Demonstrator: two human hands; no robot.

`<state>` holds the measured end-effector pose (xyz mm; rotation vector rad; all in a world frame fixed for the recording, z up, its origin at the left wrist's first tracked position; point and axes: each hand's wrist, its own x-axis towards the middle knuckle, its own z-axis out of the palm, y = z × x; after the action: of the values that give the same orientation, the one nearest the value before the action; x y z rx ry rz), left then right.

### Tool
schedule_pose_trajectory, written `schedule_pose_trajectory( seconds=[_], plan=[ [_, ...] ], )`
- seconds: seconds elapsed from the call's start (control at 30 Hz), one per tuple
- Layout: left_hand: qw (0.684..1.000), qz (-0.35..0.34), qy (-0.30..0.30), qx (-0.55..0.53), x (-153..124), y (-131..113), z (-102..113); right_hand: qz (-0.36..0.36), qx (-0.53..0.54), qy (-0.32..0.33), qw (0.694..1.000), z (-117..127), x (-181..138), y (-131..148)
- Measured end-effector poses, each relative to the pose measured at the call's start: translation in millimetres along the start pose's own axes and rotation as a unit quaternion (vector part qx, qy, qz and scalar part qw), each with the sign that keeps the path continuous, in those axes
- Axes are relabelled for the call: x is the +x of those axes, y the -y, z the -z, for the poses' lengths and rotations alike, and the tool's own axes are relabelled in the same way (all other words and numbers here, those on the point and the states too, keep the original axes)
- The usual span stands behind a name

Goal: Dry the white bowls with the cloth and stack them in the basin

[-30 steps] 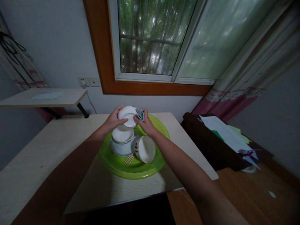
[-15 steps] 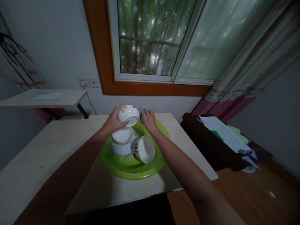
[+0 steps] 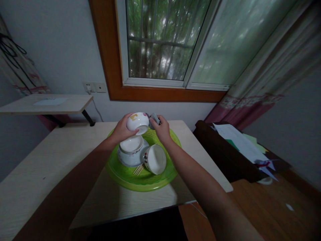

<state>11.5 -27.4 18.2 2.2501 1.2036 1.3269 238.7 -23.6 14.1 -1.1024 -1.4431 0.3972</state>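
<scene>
My left hand (image 3: pixel 123 129) grips a white bowl (image 3: pixel 137 121) with a yellow and pink print, tilted above a green plastic basin (image 3: pixel 144 187). In my right hand (image 3: pixel 162 129) is a bunched grey cloth (image 3: pixel 153 120), pressed close to the bowl's right side. Below them in the basin, a white bowl (image 3: pixel 131 144) sits upside down on another overturned dish (image 3: pixel 130 160). Beside it a patterned bowl (image 3: pixel 155 159) lies on its side, its inside facing me. Several chopsticks (image 3: pixel 138 169) poke out between these dishes; their other ends are hidden.
The basin stands on a pale wooden table (image 3: pixel 57 174). A raised shelf (image 3: pixel 42 105) on black legs is at the left, below a wall socket (image 3: pixel 94 87). On the right, papers (image 3: pixel 240 144) lie on a dark piece of furniture (image 3: pixel 218 154). A window (image 3: pixel 170 43) is behind.
The grey cloth has shifted in my right hand, its folds now sticking up above the fingers. My left hand and the bowl have barely moved.
</scene>
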Motion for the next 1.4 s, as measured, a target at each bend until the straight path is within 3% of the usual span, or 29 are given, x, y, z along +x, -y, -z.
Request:
schedule_pose_trajectory(
  seconds=[0.13,0.27,0.43,0.6,0.77,0.93,1.27,1.4],
  plan=[
    [1.000,-0.005,-0.005,-0.009,1,1,-1,0.130,0.012,0.048,0.990,-2,-7,16],
    [1.000,-0.017,-0.013,-0.017,2,2,-2,0.219,-0.059,0.105,0.968,0,-14,27],
    [1.000,-0.023,-0.016,-0.006,2,3,-3,0.222,-0.168,0.081,0.957,-2,-18,32],
    [0.999,-0.032,-0.003,0.019,2,3,-2,0.213,-0.206,0.045,0.954,-2,-16,29],
    [0.998,-0.036,-0.008,0.042,1,2,0,0.151,-0.137,0.030,0.979,0,-11,21],
    [0.997,-0.045,-0.010,0.054,0,3,0,0.092,-0.067,-0.038,0.993,-1,-10,19],
    [0.994,-0.087,0.007,0.072,-2,-3,-3,0.256,-0.095,0.114,0.955,1,-15,33],
    [0.993,-0.093,-0.004,0.077,-1,-2,-3,0.274,-0.115,0.119,0.947,-1,-20,40]
  ],
)
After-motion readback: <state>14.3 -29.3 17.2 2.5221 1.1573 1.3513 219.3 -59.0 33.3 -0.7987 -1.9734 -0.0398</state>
